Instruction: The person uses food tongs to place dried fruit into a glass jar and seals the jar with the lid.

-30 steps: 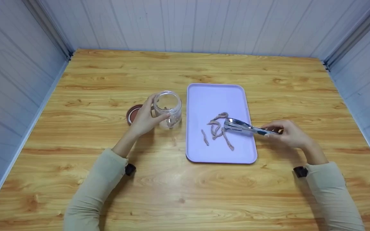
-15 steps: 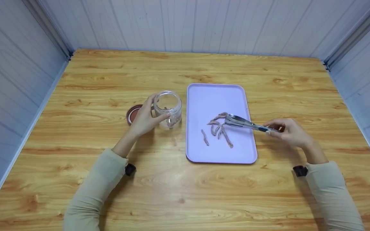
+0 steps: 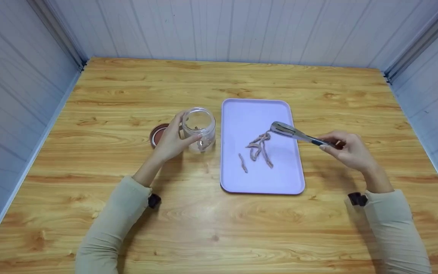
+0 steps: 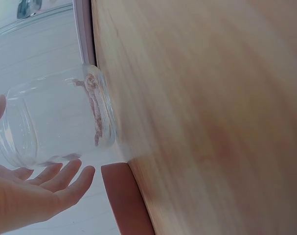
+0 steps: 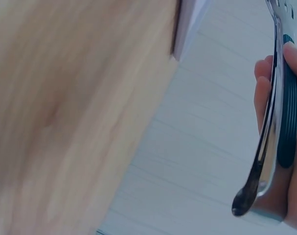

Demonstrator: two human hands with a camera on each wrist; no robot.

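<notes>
Left hand [image 3: 173, 140]: grip curled round the clear jar [image 3: 200, 139], upright on the worktop [image 3: 211, 228] at the lilac tray's [image 3: 249, 114] 9 o'clock; a narrow worktop gap separates their edges. Lid [image 3: 156, 136] at the jar's 9 o'clock. Right hand [image 3: 350, 150]: grip holds the tongs [image 3: 297, 134], reaching over the tray's 3 o'clock rim, tips just beside brown strips [image 3: 256, 152]. Tray surface extends from strips to 12 o'clock rim.
</notes>
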